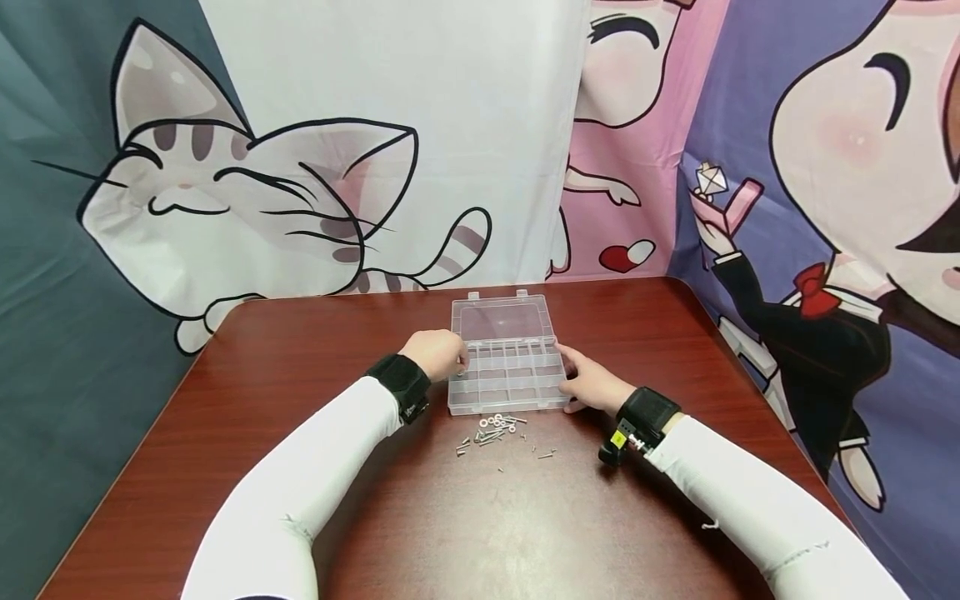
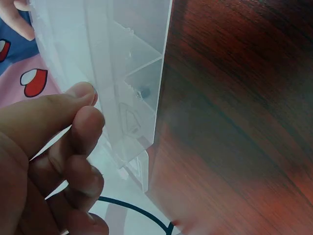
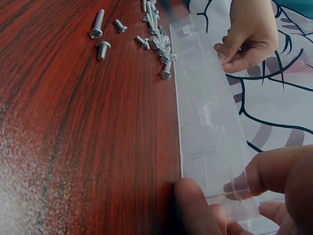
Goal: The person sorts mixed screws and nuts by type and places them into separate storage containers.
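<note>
A clear plastic compartment box (image 1: 507, 386) lies on the table with its lid (image 1: 504, 318) folded back. My left hand (image 1: 437, 354) is over the box's left side; its thumb (image 2: 80, 93) and forefinger come together in the left wrist view, and I cannot tell whether something small is between them. A small dark piece (image 2: 143, 92) shows inside an end compartment. At the box's right end, my right hand (image 1: 592, 383) grips the near corner, fingers on either side of the wall. Loose screws (image 3: 161, 46) and pale washers (image 1: 491, 422) lie in a pile just before the box.
A few screws (image 3: 100, 36) lie apart from the pile, nearer the table's front. The reddish-brown wooden table (image 1: 337, 333) reaches back to curtains with cartoon prints (image 1: 480, 125). Each wrist wears a black band with a camera (image 1: 615, 446).
</note>
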Available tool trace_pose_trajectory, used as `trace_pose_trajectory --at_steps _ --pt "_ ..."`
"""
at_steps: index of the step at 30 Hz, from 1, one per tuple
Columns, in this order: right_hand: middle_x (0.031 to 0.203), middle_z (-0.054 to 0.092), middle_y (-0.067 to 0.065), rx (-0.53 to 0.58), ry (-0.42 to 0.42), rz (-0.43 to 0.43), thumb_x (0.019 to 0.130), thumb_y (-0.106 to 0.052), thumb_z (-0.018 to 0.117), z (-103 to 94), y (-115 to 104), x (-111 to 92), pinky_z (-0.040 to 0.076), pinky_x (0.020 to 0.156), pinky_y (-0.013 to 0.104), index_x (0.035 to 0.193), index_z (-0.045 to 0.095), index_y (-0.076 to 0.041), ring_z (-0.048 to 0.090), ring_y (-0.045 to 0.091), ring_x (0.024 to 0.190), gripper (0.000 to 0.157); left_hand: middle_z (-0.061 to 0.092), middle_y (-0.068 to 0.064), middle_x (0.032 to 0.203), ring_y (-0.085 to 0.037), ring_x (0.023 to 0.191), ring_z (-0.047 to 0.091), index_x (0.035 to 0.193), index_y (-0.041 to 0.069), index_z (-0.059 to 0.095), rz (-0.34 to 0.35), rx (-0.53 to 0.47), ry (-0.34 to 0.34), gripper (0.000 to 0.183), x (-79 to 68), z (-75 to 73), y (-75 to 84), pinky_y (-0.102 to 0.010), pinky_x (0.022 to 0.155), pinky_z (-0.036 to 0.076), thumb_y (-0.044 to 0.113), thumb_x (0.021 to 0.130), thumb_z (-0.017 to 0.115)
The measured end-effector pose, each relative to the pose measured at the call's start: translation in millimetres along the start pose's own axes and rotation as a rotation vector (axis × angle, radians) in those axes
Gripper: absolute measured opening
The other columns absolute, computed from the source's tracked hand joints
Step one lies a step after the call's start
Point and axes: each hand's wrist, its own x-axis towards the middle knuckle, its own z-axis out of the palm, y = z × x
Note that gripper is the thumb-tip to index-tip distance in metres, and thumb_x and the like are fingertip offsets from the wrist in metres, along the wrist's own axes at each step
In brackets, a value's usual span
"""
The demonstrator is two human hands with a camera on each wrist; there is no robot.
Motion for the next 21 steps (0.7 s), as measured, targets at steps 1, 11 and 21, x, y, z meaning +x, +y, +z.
trace_pose_trajectory --at_steps 1,11,21 --pt "0.117 0.044 0.025 0.0 -0.001 -0.002 0.085 0.008 0.053 -0.1 0 0 0.058 0.062 0.04 0.158 0.017 -0.013 0.058 0.029 0.089 0.084 0.058 0.011 0.068 -0.01 0.062 0.049 0.068 0.023 0.069 -0.001 -0.001 -0.009 0.018 0.6 -0.2 1.0 -0.033 0.058 0.044 0.017 0.085 0.073" --pt "0.116 0.045 0.025 -0.007 -0.005 -0.002 0.086 0.008 0.052 0.4 -1 0 0.058 0.061 0.04 0.158 0.017 -0.012 0.058 0.028 0.087 0.083 0.063 0.01 0.071 -0.011 0.067 0.056 0.074 0.022 0.075 0.011 -0.004 -0.048 0.012 7.2 10.1 0.0 -0.037 0.066 0.051 0.017 0.085 0.075" --pt "0.119 0.045 0.026 -0.021 0.003 0.005 0.086 0.008 0.054 0.7 0 1 0.058 0.062 0.039 0.158 0.018 -0.012 0.059 0.029 0.089 0.083 0.059 0.01 0.069 -0.011 0.066 0.052 0.072 0.022 0.07 0.015 -0.002 -0.032 0.017 5.5 7.9 0.1 -0.034 0.061 0.046 0.016 0.088 0.068"
